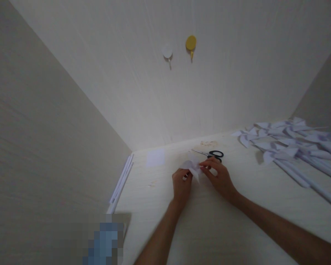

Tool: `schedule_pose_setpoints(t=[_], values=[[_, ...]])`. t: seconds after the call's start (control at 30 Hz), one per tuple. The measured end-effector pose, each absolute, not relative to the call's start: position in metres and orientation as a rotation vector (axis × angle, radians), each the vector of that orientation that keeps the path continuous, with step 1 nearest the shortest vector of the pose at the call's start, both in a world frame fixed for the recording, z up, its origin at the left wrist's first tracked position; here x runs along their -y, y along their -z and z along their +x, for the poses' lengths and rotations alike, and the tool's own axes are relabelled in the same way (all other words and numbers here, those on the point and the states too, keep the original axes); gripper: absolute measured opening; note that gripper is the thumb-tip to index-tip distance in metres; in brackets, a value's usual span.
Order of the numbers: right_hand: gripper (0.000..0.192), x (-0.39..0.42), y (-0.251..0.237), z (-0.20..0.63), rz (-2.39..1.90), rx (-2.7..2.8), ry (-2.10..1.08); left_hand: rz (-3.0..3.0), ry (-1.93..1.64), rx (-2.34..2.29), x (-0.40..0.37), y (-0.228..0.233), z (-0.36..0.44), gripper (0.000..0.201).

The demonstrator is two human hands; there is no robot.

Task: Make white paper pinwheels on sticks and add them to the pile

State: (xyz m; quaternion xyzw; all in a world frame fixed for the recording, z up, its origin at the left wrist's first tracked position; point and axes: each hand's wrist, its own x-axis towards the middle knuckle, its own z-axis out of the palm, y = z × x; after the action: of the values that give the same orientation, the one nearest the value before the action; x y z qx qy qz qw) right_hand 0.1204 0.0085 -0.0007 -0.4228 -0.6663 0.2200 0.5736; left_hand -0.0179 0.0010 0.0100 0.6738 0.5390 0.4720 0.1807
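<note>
Facing, with the clock read from mid-view, a broad, pale, faintly streaked back wall (pixel 127 73) at 12 o'clock, a dull grey-beige left wall (pixel 49 129) closing in at 9, and a shadowed grey right wall (pixel 324 84) between 2 and 3. Working over a cream, wood-grained table (pixel 143 206) spreading toward 6. Having at 3 to 4 o'clock a group of white folded-paper pinwheels (pixel 281 152), overlapping one another and lying with long white tubular sticks (pixel 309 178). Showing low at 7 a blue object (pixel 105 243), too pixelated for identifying. Lining the left wall's foot, between 7 and 8, with slim white tubes (pixel 121 178). Reaching in with the bare right hand (pixel 215 176) between 4 and 5, pressing thumb and forefinger together at the paper's right edge. Pinching with the bare left hand (pixel 182 184), between 5 and 6, the left side of a small white curled paper piece (pixel 193 168) hanging between both hands at 5. Leaving a flat white rectangular paper sheet (pixel 155 157) lying at 7. Resting black-handled metal scissors (pixel 209 154) at 4, just beyond the right hand, pointing blades leftward. Displaying a round yellow hook (pixel 191 43) near 1 and a round white hook (pixel 167 51) at 12.
</note>
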Motion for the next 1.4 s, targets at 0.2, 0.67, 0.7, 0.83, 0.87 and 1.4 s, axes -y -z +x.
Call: schedule_pose_setpoints(t=[0.2,0.67,0.7,0.83,0.87,1.4], values=[[0.009,-0.0092,0.0026,0.1212,-1.032,1.612,-0.508,1.910,-1.304,-1.433,0.0027,-0.0148,-0.0156,0.019],[0.004,-0.0086,-0.0007,0.1222,-1.014,1.560,-0.509,1.779,-1.282,-1.401,-0.0031,-0.0086,-0.0174,0.011],[0.004,-0.0086,-0.0004,0.1223,-1.013,1.559,-0.509,1.766,-1.273,-1.407,-0.0035,-0.0077,-0.0176,0.010],[0.005,-0.0085,0.0005,0.1222,-1.011,1.566,-0.506,1.731,-1.264,-1.443,-0.0031,-0.0073,-0.0173,0.009],[0.005,-0.0085,0.0005,0.1222,-1.006,1.564,-0.504,1.724,-1.266,-1.454,-0.0027,-0.0077,-0.0171,0.009],[0.006,-0.0077,-0.0016,0.1225,-1.031,1.581,-0.511,1.712,-1.281,-1.487,-0.0036,-0.0079,-0.0177,0.009]])
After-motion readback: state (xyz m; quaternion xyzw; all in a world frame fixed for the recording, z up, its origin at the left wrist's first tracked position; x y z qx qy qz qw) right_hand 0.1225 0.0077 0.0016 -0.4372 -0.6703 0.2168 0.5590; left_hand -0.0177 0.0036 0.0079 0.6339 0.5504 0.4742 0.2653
